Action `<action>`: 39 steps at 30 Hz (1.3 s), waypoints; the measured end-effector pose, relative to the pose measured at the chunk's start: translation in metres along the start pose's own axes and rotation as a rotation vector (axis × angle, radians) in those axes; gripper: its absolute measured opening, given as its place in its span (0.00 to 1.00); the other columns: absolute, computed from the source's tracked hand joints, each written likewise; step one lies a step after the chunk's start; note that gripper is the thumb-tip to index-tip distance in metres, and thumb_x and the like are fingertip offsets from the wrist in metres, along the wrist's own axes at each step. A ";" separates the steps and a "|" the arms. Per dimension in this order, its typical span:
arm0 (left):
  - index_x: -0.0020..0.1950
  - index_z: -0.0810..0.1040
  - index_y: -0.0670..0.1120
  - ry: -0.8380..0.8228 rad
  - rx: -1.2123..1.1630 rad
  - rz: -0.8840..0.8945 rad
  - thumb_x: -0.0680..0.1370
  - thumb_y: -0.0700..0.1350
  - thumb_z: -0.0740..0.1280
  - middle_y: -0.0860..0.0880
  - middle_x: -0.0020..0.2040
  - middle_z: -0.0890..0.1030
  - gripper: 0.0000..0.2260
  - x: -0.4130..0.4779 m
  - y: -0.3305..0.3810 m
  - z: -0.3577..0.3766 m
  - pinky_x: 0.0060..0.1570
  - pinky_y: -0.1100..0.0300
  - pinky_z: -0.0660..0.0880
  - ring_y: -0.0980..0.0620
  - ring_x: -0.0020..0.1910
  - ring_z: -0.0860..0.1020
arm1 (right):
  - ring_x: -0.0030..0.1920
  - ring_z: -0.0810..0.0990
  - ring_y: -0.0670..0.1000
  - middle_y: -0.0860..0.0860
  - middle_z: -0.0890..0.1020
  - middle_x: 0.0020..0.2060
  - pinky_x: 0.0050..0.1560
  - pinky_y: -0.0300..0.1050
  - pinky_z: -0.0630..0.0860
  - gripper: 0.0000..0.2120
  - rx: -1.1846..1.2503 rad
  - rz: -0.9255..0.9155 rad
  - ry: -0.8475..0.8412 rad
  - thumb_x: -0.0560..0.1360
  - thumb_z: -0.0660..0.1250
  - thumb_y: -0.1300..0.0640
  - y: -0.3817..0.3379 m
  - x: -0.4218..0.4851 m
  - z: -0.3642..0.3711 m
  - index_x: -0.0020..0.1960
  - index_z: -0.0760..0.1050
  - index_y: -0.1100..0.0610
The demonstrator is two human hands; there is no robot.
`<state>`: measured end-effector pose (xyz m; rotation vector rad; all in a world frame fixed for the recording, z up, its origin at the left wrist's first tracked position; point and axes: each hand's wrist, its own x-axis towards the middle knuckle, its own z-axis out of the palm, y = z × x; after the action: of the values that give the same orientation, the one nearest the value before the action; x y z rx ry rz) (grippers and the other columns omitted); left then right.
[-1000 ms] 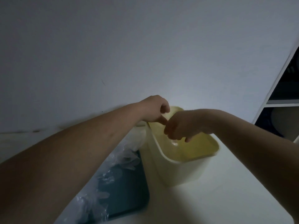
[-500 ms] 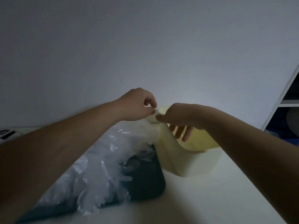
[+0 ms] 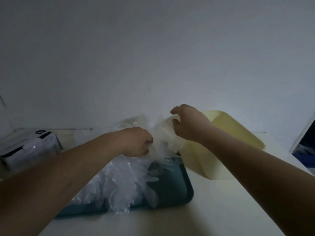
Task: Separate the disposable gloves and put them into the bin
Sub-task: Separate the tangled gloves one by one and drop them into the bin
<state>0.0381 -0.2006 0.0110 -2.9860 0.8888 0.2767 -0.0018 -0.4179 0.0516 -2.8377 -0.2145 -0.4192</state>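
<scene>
Gloves [image 3: 122,183]: clear, thin disposable film, heaped in a crumpled pile on the dark teal tray [image 3: 172,189], the heap spilling over the tray's near edge onto the tabletop [image 3: 204,218]. One raised wad of film [image 3: 162,138] stands above the pile's far end, stretched between both hands.

Left hand [image 3: 136,142]: grip closed in a fist on the lower part of the wad, knuckles toward the camera.

Right hand [image 3: 187,123]: grip pinched on the upper part of the film, thumb and fingers curled; exact contact is blurred.

Bin [image 3: 238,133]: pale yellow, open-topped, just beside the tray on its right, behind the right hand. Contents not visible from here.

Change noted: a second ago both hands met over the bin's mouth; half a second ago they were at its rim; now they are back over the pile and pulling film apart. Judgement: one drop is likely finished and the next glove is being peeled free. Much of the heap remains, so the task looks far from complete.

Periphery: white packet with dark trim [image 3: 29,147] at far left; plain wall [image 3: 153,57] behind.
</scene>
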 end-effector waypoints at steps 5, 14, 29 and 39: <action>0.69 0.80 0.53 0.138 -0.106 0.027 0.81 0.56 0.69 0.54 0.66 0.79 0.18 -0.021 -0.007 -0.011 0.68 0.52 0.74 0.51 0.63 0.77 | 0.75 0.70 0.59 0.55 0.69 0.78 0.75 0.55 0.69 0.30 0.334 0.188 -0.261 0.82 0.64 0.42 -0.032 0.009 0.045 0.80 0.65 0.52; 0.71 0.73 0.68 0.190 -0.281 0.023 0.69 0.74 0.71 0.64 0.81 0.60 0.31 -0.106 -0.009 -0.041 0.72 0.60 0.57 0.62 0.80 0.57 | 0.59 0.82 0.55 0.54 0.81 0.65 0.52 0.44 0.78 0.24 0.449 0.176 -0.190 0.81 0.68 0.43 -0.037 0.003 0.067 0.71 0.75 0.55; 0.58 0.85 0.53 0.450 -0.132 -0.078 0.79 0.54 0.72 0.56 0.63 0.81 0.10 -0.084 -0.033 0.015 0.59 0.48 0.78 0.53 0.59 0.79 | 0.43 0.79 0.45 0.44 0.81 0.42 0.44 0.38 0.75 0.13 0.497 -0.130 -0.349 0.72 0.79 0.44 -0.077 -0.037 0.052 0.47 0.78 0.49; 0.47 0.88 0.54 0.609 -0.506 -0.116 0.79 0.53 0.74 0.61 0.52 0.87 0.05 -0.087 -0.049 -0.009 0.60 0.62 0.77 0.65 0.53 0.82 | 0.41 0.86 0.54 0.52 0.87 0.40 0.43 0.49 0.85 0.09 0.927 -0.081 -0.215 0.82 0.69 0.55 -0.063 -0.005 0.062 0.47 0.86 0.57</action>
<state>-0.0058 -0.1127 0.0331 -3.6565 0.7452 -0.5223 -0.0021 -0.3407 0.0076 -1.9525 -0.4326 0.0016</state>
